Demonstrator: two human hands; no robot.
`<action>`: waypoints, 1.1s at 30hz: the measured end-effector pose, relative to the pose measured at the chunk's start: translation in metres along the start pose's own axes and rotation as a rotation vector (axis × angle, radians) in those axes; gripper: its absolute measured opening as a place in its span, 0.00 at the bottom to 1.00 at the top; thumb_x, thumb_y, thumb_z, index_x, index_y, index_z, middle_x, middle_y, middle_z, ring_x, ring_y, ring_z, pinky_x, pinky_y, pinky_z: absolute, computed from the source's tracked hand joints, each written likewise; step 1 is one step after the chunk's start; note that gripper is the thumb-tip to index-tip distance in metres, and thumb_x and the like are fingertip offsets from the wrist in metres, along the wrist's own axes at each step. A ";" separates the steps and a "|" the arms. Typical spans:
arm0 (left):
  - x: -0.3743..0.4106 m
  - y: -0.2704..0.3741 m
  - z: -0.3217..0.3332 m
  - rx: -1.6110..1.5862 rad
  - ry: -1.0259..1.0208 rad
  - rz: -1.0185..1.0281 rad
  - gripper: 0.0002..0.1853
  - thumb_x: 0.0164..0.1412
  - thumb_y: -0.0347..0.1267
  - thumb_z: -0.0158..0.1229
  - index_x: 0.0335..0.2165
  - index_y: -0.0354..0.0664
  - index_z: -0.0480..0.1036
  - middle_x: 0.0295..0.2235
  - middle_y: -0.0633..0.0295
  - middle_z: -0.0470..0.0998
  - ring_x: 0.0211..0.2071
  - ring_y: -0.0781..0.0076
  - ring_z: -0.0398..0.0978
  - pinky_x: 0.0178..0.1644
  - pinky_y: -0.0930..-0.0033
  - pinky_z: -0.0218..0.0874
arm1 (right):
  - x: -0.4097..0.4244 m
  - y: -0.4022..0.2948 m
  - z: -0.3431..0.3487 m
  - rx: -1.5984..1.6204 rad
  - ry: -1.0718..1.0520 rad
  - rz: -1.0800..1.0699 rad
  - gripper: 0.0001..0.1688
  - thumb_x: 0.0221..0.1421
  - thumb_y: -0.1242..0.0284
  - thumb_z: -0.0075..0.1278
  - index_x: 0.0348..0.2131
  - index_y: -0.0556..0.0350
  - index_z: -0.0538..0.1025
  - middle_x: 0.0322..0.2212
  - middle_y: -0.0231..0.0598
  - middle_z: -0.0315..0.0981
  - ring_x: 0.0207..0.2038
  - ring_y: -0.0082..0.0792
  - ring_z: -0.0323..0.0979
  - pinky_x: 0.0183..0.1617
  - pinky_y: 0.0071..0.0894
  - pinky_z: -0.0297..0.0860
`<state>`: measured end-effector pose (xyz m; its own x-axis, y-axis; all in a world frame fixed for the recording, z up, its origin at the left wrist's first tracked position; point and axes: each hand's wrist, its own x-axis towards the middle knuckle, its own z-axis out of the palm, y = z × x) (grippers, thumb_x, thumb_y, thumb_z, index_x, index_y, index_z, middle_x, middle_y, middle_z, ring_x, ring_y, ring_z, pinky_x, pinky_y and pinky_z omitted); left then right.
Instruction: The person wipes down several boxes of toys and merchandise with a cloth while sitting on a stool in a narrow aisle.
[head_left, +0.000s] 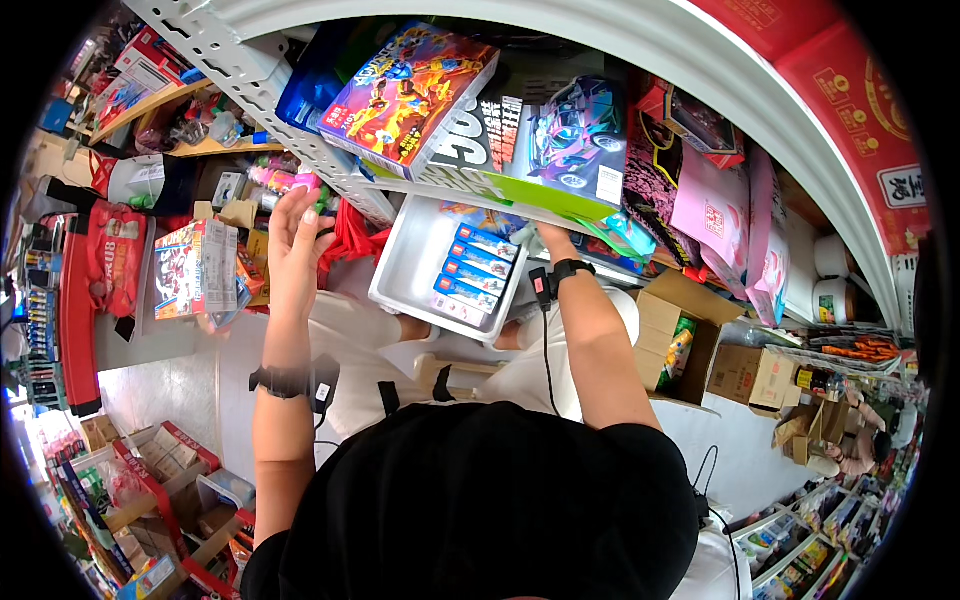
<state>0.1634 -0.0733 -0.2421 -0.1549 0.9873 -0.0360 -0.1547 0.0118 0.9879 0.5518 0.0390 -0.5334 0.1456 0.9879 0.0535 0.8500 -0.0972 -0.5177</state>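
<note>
Raised to the left, my left hand (296, 244) is empty, its fingers apart and slightly curled. My right hand (553, 235) reaches in beneath the shelf edge, its fingers hidden, so what it touches cannot be made out. Between my legs sits a white plastic bin (401, 262). Several small blue toy boxes (472, 266) lie in a row inside it, with another colourful box (487, 217) farther back. On the shelf above, a building-toy box (412, 97) with orange and purple artwork rests against a large toy-car box (574, 139).
Pink packages (712, 202) fill the shelf on the right. An open cardboard box (682, 341) with packets stands by my right leg. A perforated metal shelf post (225, 67) rises at upper left. Stacked toy boxes (199, 266) sit left of my hand. Another person (862, 435) is far right.
</note>
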 end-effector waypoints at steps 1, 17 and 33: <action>0.001 -0.003 -0.002 0.001 0.002 -0.007 0.23 0.62 0.33 0.50 0.54 0.42 0.57 0.53 0.60 0.64 0.40 0.78 0.69 0.43 0.76 0.64 | -0.002 0.006 0.000 0.007 -0.013 0.007 0.29 0.52 0.53 0.46 0.44 0.58 0.72 0.45 0.51 0.69 0.49 0.53 0.64 0.55 0.47 0.58; -0.015 -0.116 -0.023 -0.122 -0.019 -0.564 0.26 0.59 0.42 0.55 0.51 0.41 0.61 0.45 0.60 0.70 0.43 0.70 0.70 0.45 0.67 0.64 | -0.123 -0.089 -0.048 0.445 0.010 -0.255 0.27 0.38 0.77 0.59 0.42 0.56 0.68 0.45 0.43 0.67 0.43 0.47 0.70 0.42 0.35 0.69; -0.064 -0.138 -0.070 -0.415 -0.209 -0.823 0.22 0.61 0.41 0.51 0.49 0.39 0.64 0.41 0.62 0.75 0.37 0.72 0.76 0.38 0.71 0.71 | -0.178 -0.135 -0.110 0.236 -0.305 -0.396 0.30 0.36 0.79 0.60 0.43 0.49 0.68 0.47 0.44 0.62 0.35 0.43 0.72 0.37 0.35 0.70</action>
<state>0.1267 -0.1494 -0.3862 0.3290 0.7030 -0.6306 -0.4791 0.6997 0.5300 0.4662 -0.1368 -0.3793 -0.3451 0.9372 0.0509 0.6687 0.2836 -0.6873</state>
